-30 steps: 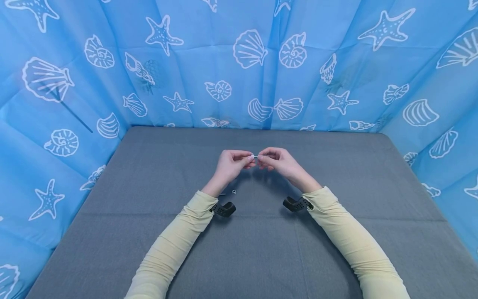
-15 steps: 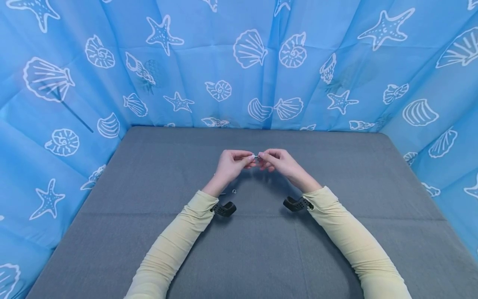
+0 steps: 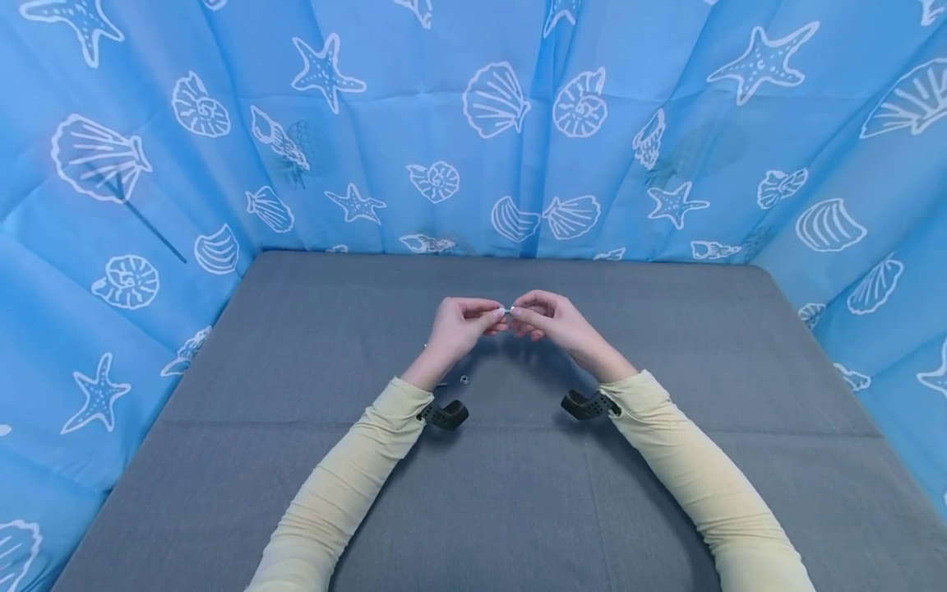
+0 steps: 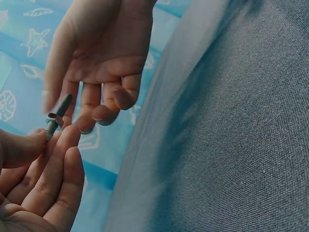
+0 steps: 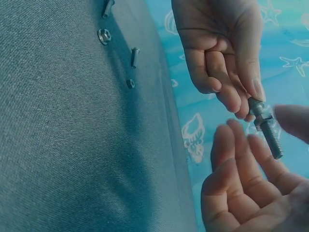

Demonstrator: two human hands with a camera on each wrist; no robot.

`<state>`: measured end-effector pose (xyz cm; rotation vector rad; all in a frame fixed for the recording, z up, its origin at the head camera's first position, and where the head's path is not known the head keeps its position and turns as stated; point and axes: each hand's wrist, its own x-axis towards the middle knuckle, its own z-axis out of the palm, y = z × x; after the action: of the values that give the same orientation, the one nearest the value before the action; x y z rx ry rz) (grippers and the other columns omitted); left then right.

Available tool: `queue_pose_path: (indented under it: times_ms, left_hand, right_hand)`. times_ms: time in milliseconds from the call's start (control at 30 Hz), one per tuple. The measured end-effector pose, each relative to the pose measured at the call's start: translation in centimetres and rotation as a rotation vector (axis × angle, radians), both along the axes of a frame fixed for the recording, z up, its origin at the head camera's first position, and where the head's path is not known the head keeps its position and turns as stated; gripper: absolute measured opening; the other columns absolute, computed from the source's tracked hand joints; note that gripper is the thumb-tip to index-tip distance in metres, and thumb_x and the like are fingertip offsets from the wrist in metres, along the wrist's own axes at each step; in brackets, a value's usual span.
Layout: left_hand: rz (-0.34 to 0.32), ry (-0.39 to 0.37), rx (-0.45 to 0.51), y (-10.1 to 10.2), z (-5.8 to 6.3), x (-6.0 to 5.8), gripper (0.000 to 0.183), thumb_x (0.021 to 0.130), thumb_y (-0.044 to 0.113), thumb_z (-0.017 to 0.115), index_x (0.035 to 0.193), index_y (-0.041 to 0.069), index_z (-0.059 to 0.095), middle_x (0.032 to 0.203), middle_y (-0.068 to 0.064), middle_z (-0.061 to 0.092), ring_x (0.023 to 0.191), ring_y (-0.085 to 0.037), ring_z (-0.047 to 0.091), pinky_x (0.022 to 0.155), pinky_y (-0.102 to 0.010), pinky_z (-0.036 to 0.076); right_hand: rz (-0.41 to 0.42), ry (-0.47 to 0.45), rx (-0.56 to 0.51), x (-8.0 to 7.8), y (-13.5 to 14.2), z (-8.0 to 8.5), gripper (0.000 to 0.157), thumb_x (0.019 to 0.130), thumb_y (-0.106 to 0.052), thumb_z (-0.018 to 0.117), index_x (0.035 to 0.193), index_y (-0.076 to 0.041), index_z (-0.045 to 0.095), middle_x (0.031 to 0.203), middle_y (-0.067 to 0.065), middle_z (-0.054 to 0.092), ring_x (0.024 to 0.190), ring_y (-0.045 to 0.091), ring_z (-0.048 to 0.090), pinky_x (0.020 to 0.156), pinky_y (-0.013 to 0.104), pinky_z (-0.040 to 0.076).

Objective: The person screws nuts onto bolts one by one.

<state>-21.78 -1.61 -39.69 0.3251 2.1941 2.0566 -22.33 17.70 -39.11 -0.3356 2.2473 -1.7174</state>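
My left hand [image 3: 456, 330] pinches the head end of a metal bolt [image 5: 272, 140] between thumb and fingers, above the table. A hex nut [image 5: 263, 122] sits partway along the bolt's threaded shaft, whose free end points toward my right hand [image 3: 556, 323]. In the right wrist view, the right thumb [image 5: 293, 122] and fingers are spread around the nut and shaft, with a small gap between thumb and nut. From the left wrist view, the same bolt [image 4: 64, 105] and nut [image 4: 54, 120] stand between both hands, the right fingers loosely bent.
On the grey cloth-covered table [image 3: 510, 493] lie a flanged nut [image 5: 104, 36], two bolts [image 5: 135, 57] and a small nut [image 5: 131, 83]. They are near the left wrist. Blue seashell curtains [image 3: 444, 123] hang behind and beside the table.
The right fingers have shifted slightly at the bolt's free end, dipping and then rising a little. My left hand has kept its place and its pinch on the bolt.
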Motion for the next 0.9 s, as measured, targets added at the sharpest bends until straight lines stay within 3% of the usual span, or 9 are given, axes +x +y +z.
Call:
queue_pose_path:
  times_ms: [133,300,500,667,900]
  left_hand:
    - [0.005,-0.013,0.011,-0.02,-0.46,-0.29,0.024,0.091,0.007,0.066,0.108,-0.01,0.067,0.088,-0.019,0.071,0.08,-0.024,0.071,0.078,-0.045,0.057]
    - [0.007,0.004,-0.003,0.04,-0.46,-0.32,0.023,0.091,0.008,0.067,0.107,-0.008,0.068,0.086,-0.016,0.072,0.078,-0.021,0.071,0.077,-0.044,0.057]
    - [0.013,-0.005,0.013,0.06,-0.47,-0.36,0.021,0.09,0.008,0.067,0.105,-0.007,0.069,0.086,-0.014,0.072,0.076,-0.02,0.071,0.078,-0.046,0.056]
    - [0.01,0.005,0.002,0.01,-0.58,-0.42,0.023,0.091,0.009,0.067,0.106,-0.008,0.069,0.086,-0.015,0.072,0.077,-0.02,0.071,0.078,-0.047,0.056]
    - [0.012,-0.012,0.011,-0.1,-0.56,-0.41,0.024,0.091,0.009,0.067,0.107,-0.009,0.068,0.086,-0.014,0.072,0.077,-0.019,0.071,0.079,-0.046,0.056]
  right_hand:
    - [0.008,0.032,0.0,-0.02,0.09,-0.21,0.03,0.096,-0.021,0.061,0.115,0.002,0.058,0.105,0.026,0.064,0.091,0.028,0.064,0.08,0.048,0.052]
    - [-0.012,0.006,0.025,-0.14,-0.02,-0.36,0.036,0.098,-0.032,0.057,0.113,0.001,0.06,0.104,0.017,0.066,0.095,0.032,0.064,0.084,0.05,0.05]
    - [-0.004,0.044,-0.01,-0.21,-0.06,-0.35,0.03,0.097,-0.023,0.059,0.115,0.002,0.058,0.101,0.018,0.067,0.097,0.04,0.062,0.079,0.05,0.051]
    - [-0.016,0.014,-0.012,-0.08,-0.22,-0.27,0.035,0.098,-0.031,0.057,0.113,0.001,0.06,0.1,0.015,0.067,0.094,0.036,0.063,0.081,0.05,0.051]
    - [-0.013,0.054,-0.023,-0.14,-0.04,-0.47,0.029,0.096,-0.023,0.06,0.114,0.0,0.059,0.101,0.019,0.066,0.093,0.035,0.063,0.08,0.053,0.05]
